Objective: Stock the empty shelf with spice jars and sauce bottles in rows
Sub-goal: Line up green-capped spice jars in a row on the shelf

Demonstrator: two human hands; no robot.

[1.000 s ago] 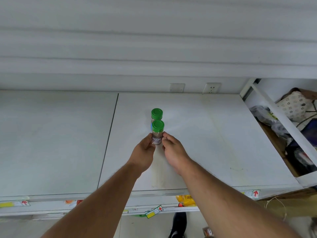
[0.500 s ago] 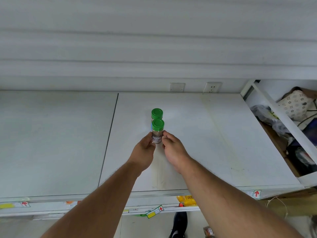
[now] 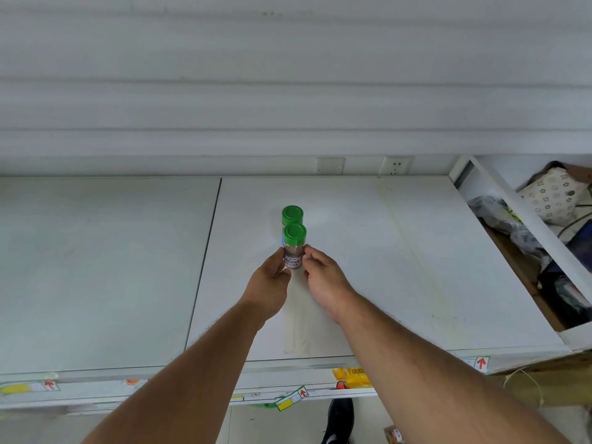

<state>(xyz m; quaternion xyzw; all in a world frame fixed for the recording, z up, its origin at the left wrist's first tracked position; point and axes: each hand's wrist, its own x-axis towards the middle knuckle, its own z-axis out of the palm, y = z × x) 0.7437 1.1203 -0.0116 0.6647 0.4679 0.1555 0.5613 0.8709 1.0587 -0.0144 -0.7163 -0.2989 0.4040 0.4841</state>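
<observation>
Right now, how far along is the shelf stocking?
Barely begun. Done: one green-capped spice jar stands on the white shelf. In hand: the left hand and right hand pinch a second jar directly in front of it. Left: the rest of the row, and every sauce bottle; none shows on the shelf.

You have both hands on the near spice jar (image 3: 294,251), which stands upright on the white shelf (image 3: 400,267): your left hand (image 3: 270,283) grips it at its 9 o'clock side, your right hand (image 3: 323,277) pinches it at 3 o'clock. A second green-lidded jar (image 3: 292,215) stands just behind it at 12 o'clock. At 2 o'clock, a wall socket (image 3: 395,166).
</observation>
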